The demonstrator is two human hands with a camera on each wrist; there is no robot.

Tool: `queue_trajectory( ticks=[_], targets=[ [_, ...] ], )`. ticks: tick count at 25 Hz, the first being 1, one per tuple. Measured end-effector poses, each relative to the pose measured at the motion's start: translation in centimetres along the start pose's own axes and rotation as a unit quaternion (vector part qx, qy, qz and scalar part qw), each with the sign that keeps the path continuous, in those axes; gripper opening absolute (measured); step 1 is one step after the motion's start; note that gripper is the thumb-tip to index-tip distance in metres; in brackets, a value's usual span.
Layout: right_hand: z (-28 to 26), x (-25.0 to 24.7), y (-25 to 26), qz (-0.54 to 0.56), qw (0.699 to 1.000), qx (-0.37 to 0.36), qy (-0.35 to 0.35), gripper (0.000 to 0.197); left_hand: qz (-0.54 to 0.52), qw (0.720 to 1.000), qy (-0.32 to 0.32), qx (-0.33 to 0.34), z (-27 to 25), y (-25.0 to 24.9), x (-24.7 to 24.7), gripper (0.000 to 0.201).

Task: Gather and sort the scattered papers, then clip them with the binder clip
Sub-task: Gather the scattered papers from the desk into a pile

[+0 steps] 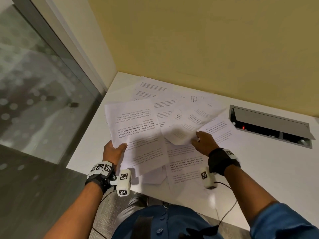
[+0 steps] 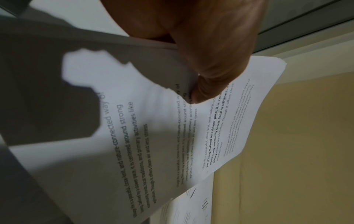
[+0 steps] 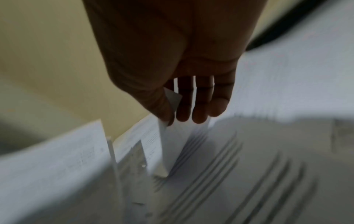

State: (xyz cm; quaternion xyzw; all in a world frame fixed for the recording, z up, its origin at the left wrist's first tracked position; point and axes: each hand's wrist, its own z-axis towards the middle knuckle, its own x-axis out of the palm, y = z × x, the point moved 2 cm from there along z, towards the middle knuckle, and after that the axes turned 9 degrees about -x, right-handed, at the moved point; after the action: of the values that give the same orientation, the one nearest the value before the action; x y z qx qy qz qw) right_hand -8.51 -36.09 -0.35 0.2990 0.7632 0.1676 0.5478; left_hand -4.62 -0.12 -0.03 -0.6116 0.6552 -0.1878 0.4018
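Printed white sheets lie scattered and overlapping across the white desk (image 1: 259, 169). My left hand (image 1: 115, 149) holds a small stack of gathered sheets (image 1: 134, 128) above the desk's left part, thumb on top; the left wrist view shows the thumb (image 2: 206, 84) pressing on that stack (image 2: 134, 136). My right hand (image 1: 202, 140) pinches the edge of a curled sheet (image 1: 186, 128) lifted off the pile. In the right wrist view, thumb and fingers (image 3: 184, 109) pinch that sheet's corner (image 3: 172, 98). More loose sheets (image 1: 186, 163) lie under both hands. No binder clip shows in any view.
A yellow wall (image 1: 207, 40) stands right behind the desk. A recessed grey cable box with an open lid (image 1: 271, 126) sits at the right rear. A glass panel (image 1: 34, 83) borders the left side. Cables hang from both wrist devices near the desk's front edge.
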Motion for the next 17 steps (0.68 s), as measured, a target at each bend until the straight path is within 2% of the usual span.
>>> queue_trajectory(
  ticks=[2,5,7,10,13,17],
  targets=[
    [-0.5,-2.6,0.5,-0.108,0.992,-0.060,0.005,0.030,-0.002,1.000,0.003,0.012,0.0,-1.0,0.0,0.019],
    [-1.0,-7.1,1.5,-0.161,0.981,-0.104,0.024,0.041,0.001,0.999,0.015,0.031,-0.4,-2.4,0.2,0.027],
    [-1.3,-10.3,2.4,-0.146,0.976,-0.159,-0.025,0.045,0.003,0.999,0.020,0.044,-0.6,-3.3,0.5,0.028],
    [-1.9,-15.0,4.3,-0.161,0.953,-0.227,-0.117,0.033,0.001,0.998,0.027,0.059,-1.3,-4.3,1.4,0.030],
    [-2.2,-18.2,6.6,-0.173,0.939,-0.246,-0.167,0.016,0.011,0.996,0.042,0.079,-2.1,-5.0,2.4,0.031],
    [-4.0,-20.2,8.3,-0.163,0.916,-0.267,-0.251,0.015,0.012,0.992,0.051,0.116,-3.6,-5.8,3.6,0.031]
  ],
)
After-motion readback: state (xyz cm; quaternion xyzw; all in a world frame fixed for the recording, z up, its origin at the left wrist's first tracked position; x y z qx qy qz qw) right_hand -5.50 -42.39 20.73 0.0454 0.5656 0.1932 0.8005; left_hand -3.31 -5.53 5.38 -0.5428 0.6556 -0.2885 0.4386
